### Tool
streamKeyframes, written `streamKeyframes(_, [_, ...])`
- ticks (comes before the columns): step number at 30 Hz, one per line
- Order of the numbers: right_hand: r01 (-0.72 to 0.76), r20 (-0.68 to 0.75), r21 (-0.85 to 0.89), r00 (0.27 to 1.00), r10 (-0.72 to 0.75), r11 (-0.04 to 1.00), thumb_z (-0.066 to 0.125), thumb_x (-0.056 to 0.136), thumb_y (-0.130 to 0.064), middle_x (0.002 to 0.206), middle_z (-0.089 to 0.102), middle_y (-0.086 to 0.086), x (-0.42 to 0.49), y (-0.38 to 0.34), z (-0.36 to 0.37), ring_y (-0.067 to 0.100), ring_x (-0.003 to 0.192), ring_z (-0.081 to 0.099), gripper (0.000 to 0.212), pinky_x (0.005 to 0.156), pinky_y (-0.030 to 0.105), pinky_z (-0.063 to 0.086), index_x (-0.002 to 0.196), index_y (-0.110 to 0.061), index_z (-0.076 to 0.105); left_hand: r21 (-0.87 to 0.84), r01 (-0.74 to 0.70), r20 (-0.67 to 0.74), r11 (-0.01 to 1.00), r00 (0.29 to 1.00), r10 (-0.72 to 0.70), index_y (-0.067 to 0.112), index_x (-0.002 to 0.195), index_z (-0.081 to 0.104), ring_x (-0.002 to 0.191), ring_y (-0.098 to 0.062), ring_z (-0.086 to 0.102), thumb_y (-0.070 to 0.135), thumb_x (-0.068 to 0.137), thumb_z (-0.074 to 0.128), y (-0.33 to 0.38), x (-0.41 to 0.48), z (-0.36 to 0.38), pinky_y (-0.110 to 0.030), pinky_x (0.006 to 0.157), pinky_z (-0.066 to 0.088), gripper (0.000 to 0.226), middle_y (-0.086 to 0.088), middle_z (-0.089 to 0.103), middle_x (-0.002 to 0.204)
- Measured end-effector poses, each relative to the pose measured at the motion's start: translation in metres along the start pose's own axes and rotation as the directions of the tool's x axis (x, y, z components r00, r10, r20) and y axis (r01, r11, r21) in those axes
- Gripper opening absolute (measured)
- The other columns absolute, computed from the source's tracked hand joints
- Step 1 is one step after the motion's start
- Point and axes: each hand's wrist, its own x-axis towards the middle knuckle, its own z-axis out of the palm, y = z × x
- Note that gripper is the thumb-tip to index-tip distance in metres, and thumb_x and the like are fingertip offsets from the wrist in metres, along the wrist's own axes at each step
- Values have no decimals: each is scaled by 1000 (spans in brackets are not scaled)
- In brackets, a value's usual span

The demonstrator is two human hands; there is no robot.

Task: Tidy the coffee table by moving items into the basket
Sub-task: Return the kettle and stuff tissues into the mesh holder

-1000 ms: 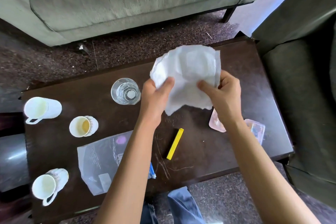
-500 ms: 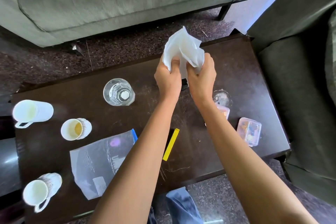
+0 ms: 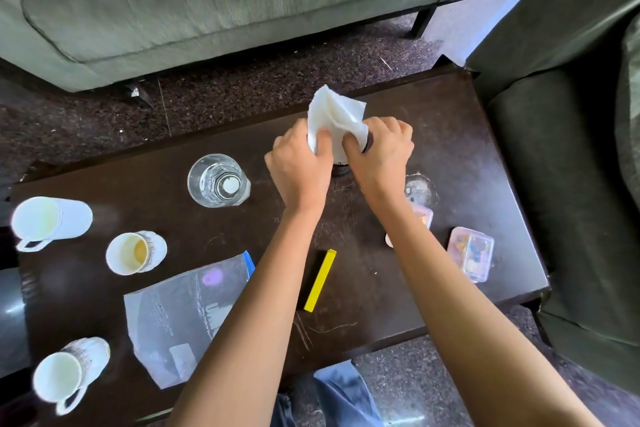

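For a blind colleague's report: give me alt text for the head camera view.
The left hand and right hand grip a bunched white paper towel above a dark coffee table. On it are three white mugs and a glass, with a clear zip bag, a yellow bar and a plastic container.

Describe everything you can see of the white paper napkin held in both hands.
The white paper napkin looks thin and soft. It is bunched and creased. Its lower part is gathered between the left hand and the right hand, which both pinch it, and its loose corners fan up and away from the person. It sits over the far side of the dark coffee table. No print or stain shows, and only the hands plainly touch it.
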Motion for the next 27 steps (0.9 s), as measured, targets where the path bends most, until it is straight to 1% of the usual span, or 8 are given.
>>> streamKeyframes(3, [-9, -48, -56, 999, 6, 998, 64, 79, -22, 97, 63, 6, 1, 1, -4, 32, 107, 46, 14, 84, 38, 33, 78, -8, 63, -3, -1, 26, 1000, 1000, 1, 10, 78, 57, 71, -26, 60, 32, 86, 55, 2, -1, -1, -39, 61, 50, 24, -5, 66, 75])
streamKeyframes(5, [-27, -29, -95, 999, 25, 995, 65, 78, -22, 99, 63, 5, 1, 2, -3, 32, 109, 45, 14, 86, 39, 33, 75, -7, 63, 54, -59, 52, 997, 997, 56, 10, 76, 57, 67, -27, 61, 31, 85, 57, 2, -4, 1, -38, 57, 50, 23, -6, 65, 71])
streamKeyframes(9, [-48, 62, -180, 996, 60, 983, 65, 79, -16, 103, 60, 10, 1, 9, 7, 35, 107, 43, 13, 84, 39, 32, 78, -3, 62, 228, -259, 111, 939, 965, 239, 11, 71, 58, 60, -28, 60, 24, 80, 69, -4, -4, 9, -29, 53, 38, 19, -6, 63, 61])
streamKeyframes(11, [-43, 106, -188, 992, 64, 981, 64, 79, -12, 106, 58, 12, 2, 12, 8, 36, 109, 42, 13, 85, 40, 32, 80, 0, 60, 273, -309, 134, 911, 950, 283, 12, 70, 59, 58, -27, 59, 24, 77, 73, -5, -2, 10, -28, 54, 32, 20, -5, 62, 58])
streamKeyframes(16, [-15, 87, -192, 996, 32, 981, 64, 81, -32, 128, 58, 11, 1, 4, 0, 34, 132, 34, 30, 101, 46, 31, 84, -3, 69, 335, -329, 79, 883, 943, 322, 14, 78, 60, 56, -21, 59, 31, 83, 66, -3, -2, 5, -25, 55, 28, 19, -1, 63, 60])
streamKeyframes(20, [41, 126, -228, 992, -12, 973, 59, 86, -24, 137, 55, 13, 2, 1, -2, 34, 142, 27, 29, 109, 43, 26, 69, -3, 69, 465, -329, 99, 822, 942, 321, 17, 68, 55, 48, -18, 55, 21, 79, 71, -7, -3, 7, -25, 51, 24, 20, 3, 56, 50])
streamKeyframes(23, [28, 200, -252, 979, 23, 967, 54, 92, -28, 144, 49, 12, 5, 3, 3, 32, 146, 19, 33, 113, 42, 23, 73, -5, 69, 453, -313, 114, 835, 949, 294, 17, 64, 55, 47, -18, 55, 22, 78, 73, -7, -4, 12, -24, 49, 26, 23, 2, 56, 49])
streamKeyframes(27, [-42, 220, -194, 972, 85, 980, 51, 91, -31, 143, 50, 12, 5, 7, 5, 31, 145, 19, 32, 113, 39, 20, 74, -10, 67, 339, -337, 87, 878, 941, 328, 15, 78, 59, 55, -22, 59, 35, 88, 60, -8, -8, 10, -26, 50, 31, 23, 0, 62, 58])
